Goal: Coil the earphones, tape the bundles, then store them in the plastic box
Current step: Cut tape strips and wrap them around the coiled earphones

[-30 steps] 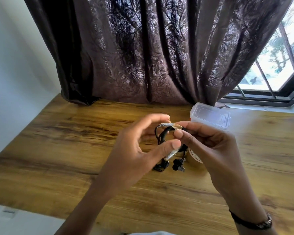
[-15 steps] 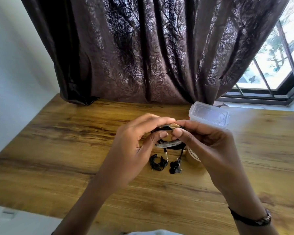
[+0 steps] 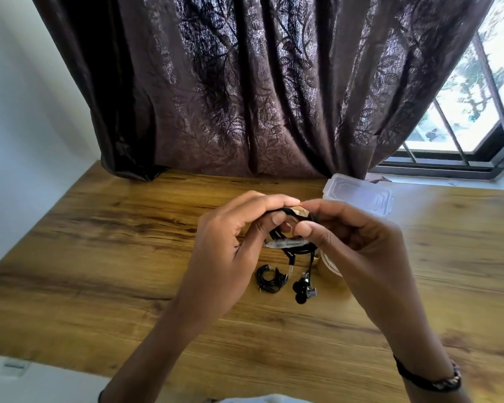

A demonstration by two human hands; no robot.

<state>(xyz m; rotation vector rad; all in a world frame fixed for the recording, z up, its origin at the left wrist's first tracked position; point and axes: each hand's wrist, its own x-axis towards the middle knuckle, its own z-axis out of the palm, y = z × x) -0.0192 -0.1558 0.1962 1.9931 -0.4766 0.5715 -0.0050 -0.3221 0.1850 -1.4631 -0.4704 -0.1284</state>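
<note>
Wooden desk (image 3: 99,257): clear plastic box (image 3: 358,196) sitting near the back edge; tape roll (image 3: 329,264) and small black cable coil (image 3: 269,279) lying nearer the middle.

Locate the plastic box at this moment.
The plastic box sits closed on the wooden table, beyond the right hand, near the curtain.

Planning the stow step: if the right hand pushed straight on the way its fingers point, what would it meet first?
Its fingers point left, so the right hand would likely meet the left hand first, across the coiled earphones both pinch. Depth is unclear.
</note>
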